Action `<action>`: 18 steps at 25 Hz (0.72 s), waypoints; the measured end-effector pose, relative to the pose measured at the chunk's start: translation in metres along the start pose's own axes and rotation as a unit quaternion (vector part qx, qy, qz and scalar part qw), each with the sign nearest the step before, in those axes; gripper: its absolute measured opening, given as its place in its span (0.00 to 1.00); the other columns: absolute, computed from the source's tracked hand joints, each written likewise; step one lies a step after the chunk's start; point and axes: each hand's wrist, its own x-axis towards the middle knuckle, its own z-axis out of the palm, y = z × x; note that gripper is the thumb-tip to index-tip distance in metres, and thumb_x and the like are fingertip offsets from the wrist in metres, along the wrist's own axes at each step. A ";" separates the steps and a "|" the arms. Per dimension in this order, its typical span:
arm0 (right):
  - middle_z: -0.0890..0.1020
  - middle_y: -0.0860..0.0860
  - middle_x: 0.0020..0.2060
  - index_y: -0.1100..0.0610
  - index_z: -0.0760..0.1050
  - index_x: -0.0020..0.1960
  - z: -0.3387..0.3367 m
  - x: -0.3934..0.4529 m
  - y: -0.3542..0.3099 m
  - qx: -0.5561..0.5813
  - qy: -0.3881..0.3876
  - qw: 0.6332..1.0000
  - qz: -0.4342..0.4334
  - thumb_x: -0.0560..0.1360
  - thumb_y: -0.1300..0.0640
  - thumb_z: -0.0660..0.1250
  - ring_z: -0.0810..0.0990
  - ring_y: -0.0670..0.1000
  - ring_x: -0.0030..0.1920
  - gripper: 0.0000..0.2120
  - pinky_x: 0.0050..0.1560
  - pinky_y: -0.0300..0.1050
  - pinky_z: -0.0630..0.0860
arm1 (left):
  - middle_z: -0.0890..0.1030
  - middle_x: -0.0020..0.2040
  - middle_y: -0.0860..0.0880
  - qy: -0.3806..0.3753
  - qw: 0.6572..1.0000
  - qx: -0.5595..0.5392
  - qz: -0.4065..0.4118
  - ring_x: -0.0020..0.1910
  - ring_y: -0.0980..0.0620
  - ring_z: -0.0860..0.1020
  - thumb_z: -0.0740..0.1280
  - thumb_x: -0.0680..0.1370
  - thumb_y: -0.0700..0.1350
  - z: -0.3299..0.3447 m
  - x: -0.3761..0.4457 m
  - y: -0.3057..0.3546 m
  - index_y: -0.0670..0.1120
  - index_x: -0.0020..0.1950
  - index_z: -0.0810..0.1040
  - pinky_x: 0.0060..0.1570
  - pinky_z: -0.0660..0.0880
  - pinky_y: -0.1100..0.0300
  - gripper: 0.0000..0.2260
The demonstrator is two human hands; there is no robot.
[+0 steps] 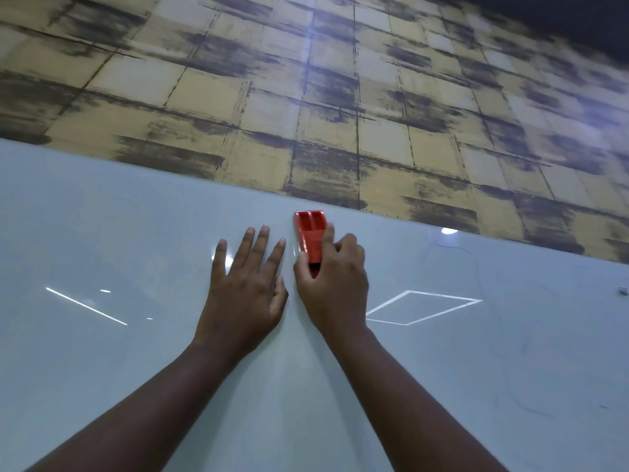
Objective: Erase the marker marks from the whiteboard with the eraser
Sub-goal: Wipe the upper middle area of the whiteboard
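— Her right hand (pixel 335 284) grips the red plastic eraser (pixel 310 238) near the glossy whiteboard (pixel 102 352)'s top edge; left hand (pixel 246 287) lies flat, fingers spread.

— She may miss the faint marker marks (pixel 476 277) toward the right edge.

Red eraser (pixel 310 237) against whiteboard (pixel 102 233)

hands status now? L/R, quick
Left hand: open, fingers straight, flat on the whiteboard, holding nothing.
Right hand: closed around the red eraser, which sits against the whiteboard near its top edge.
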 end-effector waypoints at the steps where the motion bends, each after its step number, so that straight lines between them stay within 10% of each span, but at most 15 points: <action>1: 0.76 0.54 0.56 0.57 0.64 0.80 0.001 0.000 -0.003 0.004 -0.011 1.000 -0.029 0.79 0.38 0.61 0.75 0.51 0.54 0.36 0.50 0.46 0.81 | 0.65 0.83 0.40 0.001 1.000 -0.002 -0.001 0.83 0.40 0.62 0.49 0.84 0.56 0.000 0.000 0.000 0.45 0.83 0.68 0.78 0.59 0.29 0.30; 6: 0.73 0.51 0.52 0.55 0.62 0.81 -0.019 0.016 0.035 -0.028 -0.059 0.994 -0.092 0.81 0.37 0.62 0.73 0.49 0.50 0.35 0.45 0.45 0.80 | 0.65 0.83 0.41 0.003 1.000 0.007 0.004 0.83 0.41 0.63 0.51 0.83 0.55 -0.001 -0.001 -0.003 0.46 0.83 0.69 0.79 0.60 0.32 0.29; 18: 0.76 0.62 0.53 0.58 0.67 0.78 -0.070 0.031 0.179 -0.126 0.018 0.974 0.188 0.80 0.39 0.64 0.79 0.66 0.53 0.33 0.49 0.56 0.78 | 0.64 0.84 0.41 -0.010 1.000 0.011 0.003 0.83 0.41 0.63 0.51 0.83 0.53 -0.004 -0.005 -0.001 0.45 0.83 0.68 0.80 0.57 0.35 0.29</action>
